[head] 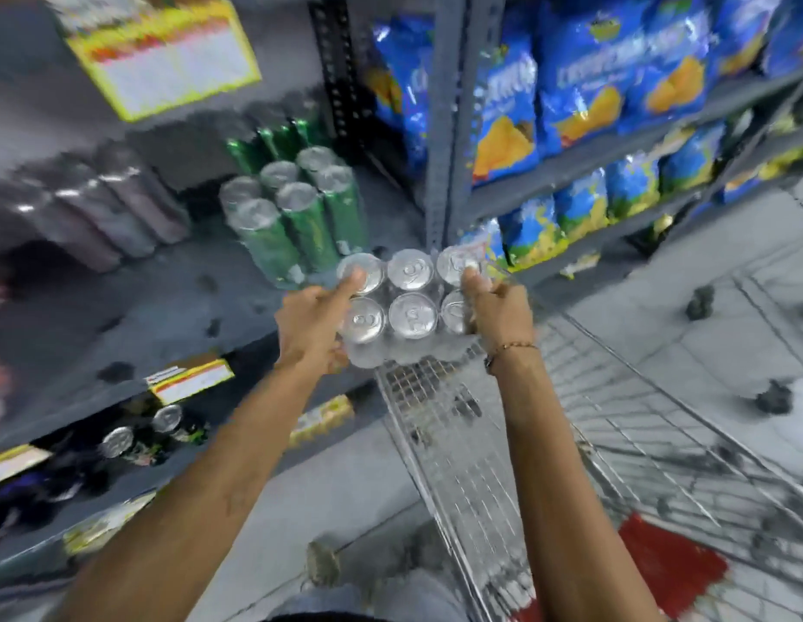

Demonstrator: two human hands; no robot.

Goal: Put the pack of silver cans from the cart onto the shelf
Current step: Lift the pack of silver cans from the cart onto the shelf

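Note:
A shrink-wrapped pack of silver cans (412, 303), several tops showing, hangs in the air between the wire cart (471, 442) and the grey shelf (135, 316). My left hand (312, 323) grips its left side, thumb on a can top. My right hand (498, 309) grips its right side, with a bracelet on the wrist. The pack sits just above the cart's front rim, close to the shelf's front edge. The whole view is blurred by motion.
A pack of green cans (296, 213) stands on the shelf just beyond the silver pack, with grey cans (121, 204) further left. A grey upright post (449, 127) rises to the right. Blue snack bags (584, 83) fill the right-hand shelves. More cans (139, 433) sit below.

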